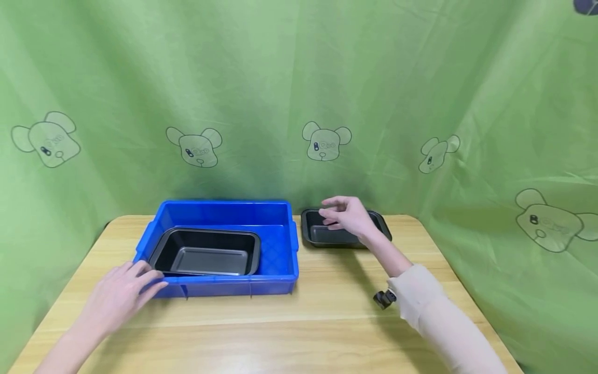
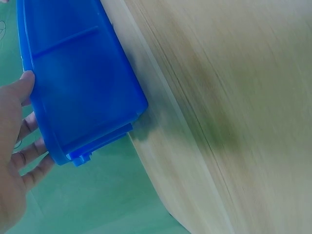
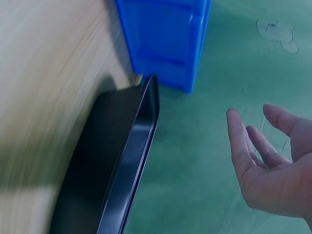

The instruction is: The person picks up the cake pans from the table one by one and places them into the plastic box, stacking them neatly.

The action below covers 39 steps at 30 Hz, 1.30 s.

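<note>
Though behind right hand (image 1: 349,215), probable pan (image 1: 329,237)

Bright, diffuse light, head cam.
Soft shadow on table (image 1: 327,317) beside R sleeve (image 1: 444,327), glare nr btm edge; wrist cams dimmer, blurrier.

Your left hand (image 1: 119,293) grips low; your right hand (image 1: 345,213) floats loose.
Your left forearm (image 1: 70,349) comes in bare from the lower left, the fingers bent forward and the thumb (image 2: 24,88) set opposite them with a gap between. Your right arm (image 1: 394,257) reaches farther forward from the lower right, its pale sleeve (image 1: 444,317) ending on the forearm; that hand hangs in the air, fingers lightly bent and pointing left.
</note>
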Available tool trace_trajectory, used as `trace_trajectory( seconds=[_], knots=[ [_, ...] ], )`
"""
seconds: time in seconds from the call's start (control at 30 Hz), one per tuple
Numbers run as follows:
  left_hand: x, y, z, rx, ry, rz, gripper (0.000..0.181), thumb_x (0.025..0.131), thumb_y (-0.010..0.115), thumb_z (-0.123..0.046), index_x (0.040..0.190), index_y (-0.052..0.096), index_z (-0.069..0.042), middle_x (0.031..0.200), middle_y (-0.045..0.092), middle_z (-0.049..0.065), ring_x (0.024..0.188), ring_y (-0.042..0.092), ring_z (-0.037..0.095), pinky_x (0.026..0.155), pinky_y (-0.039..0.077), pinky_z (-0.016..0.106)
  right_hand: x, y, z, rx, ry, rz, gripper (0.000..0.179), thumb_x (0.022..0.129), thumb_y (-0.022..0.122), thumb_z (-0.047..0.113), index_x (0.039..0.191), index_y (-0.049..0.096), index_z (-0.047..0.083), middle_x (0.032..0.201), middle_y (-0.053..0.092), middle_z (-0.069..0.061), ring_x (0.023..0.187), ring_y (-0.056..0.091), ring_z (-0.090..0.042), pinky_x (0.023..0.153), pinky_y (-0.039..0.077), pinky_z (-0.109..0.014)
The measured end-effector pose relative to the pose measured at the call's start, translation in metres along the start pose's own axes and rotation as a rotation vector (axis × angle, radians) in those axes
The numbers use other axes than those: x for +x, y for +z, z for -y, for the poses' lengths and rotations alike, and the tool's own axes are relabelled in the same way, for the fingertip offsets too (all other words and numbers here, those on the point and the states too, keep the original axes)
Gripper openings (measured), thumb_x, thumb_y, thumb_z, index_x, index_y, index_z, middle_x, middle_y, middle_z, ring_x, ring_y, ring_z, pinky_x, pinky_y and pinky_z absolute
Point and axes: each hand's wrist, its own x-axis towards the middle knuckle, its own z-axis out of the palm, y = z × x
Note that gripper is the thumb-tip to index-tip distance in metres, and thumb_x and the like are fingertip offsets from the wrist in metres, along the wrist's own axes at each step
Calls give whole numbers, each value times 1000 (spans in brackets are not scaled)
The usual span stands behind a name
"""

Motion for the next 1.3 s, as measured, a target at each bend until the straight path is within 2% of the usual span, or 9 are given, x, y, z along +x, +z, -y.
trace_trajectory(
  seconds=[0.1, 0.3, 0.43, 0.53, 0.67, 0.87, 1.0, 1.3],
  knots=[
    [0, 0, 0, -1, -4, 4, 73, 112, 25, -61, 88, 77, -15, 83, 64, -2, 66, 55, 19, 56, 42, 32, -3, -14, -9, -8, -7, -20, 47, 101, 72, 17, 141, 59, -4, 131, 69, -30, 85, 77, -11, 90, 64, -45],
    [0, 1, 0, -4, -4, 0, 72, 112, 26, -61, 89, 77, -15, 83, 63, -2, 66, 55, 19, 56, 43, 33, -11, -41, -23, -27, -22, -67, 50, 101, 73, 19, 142, 57, -6, 128, 71, -28, 83, 77, -7, 86, 65, -39],
    [-1, 1, 0, -5, -3, -5, 70, 112, 28, -60, 89, 77, -15, 83, 63, -2, 66, 56, 19, 56, 43, 34, -16, -58, -35, -19, -25, -87, 53, 101, 73, 19, 143, 55, -9, 110, 79, -9, 81, 77, -4, 85, 65, -38],
    [-1, 2, 0, -4, -6, -4, 70, 112, 28, -60, 89, 77, -15, 83, 63, -2, 66, 56, 20, 56, 42, 33, -19, -70, -44, -7, -17, -108, 54, 101, 72, 18, 143, 54, -11, 97, 77, 8, 81, 77, -3, 84, 65, -36],
    [-1, 3, 0, -6, -4, -9, 71, 112, 28, -60, 89, 77, -14, 83, 63, -1, 66, 56, 19, 55, 42, 33, -21, -87, -58, -10, 22, -134, 56, 102, 72, 19, 144, 52, -11, 88, 74, 19, 79, 76, -2, 82, 65, -31],
    [0, 3, 0, -9, -8, -9, 71, 112, 28, -60, 89, 77, -13, 82, 63, 0, 66, 56, 20, 56, 44, 34, -23, -112, -79, -36, 98, -148, 60, 103, 70, 20, 150, 47, -10, 88, 72, 21, 83, 76, -2, 87, 64, -31],
    [1, 2, 0, -8, -13, 1, 72, 112, 27, -60, 89, 77, -13, 82, 64, 0, 67, 57, 20, 56, 44, 34, -24, -126, -94, -31, 125, -165, 61, 105, 67, 19, 152, 43, -11, 86, 71, 24, 83, 75, 0, 85, 64, -27],
    [0, 1, 0, -4, -18, 6, 73, 111, 26, -61, 90, 78, -14, 83, 64, -1, 66, 57, 20, 56, 43, 33, -21, -142, -125, -14, 168, -193, 59, 105, 65, 15, 151, 42, -13, 85, 68, 27, 82, 74, 1, 91, 64, -32]
  ],
)
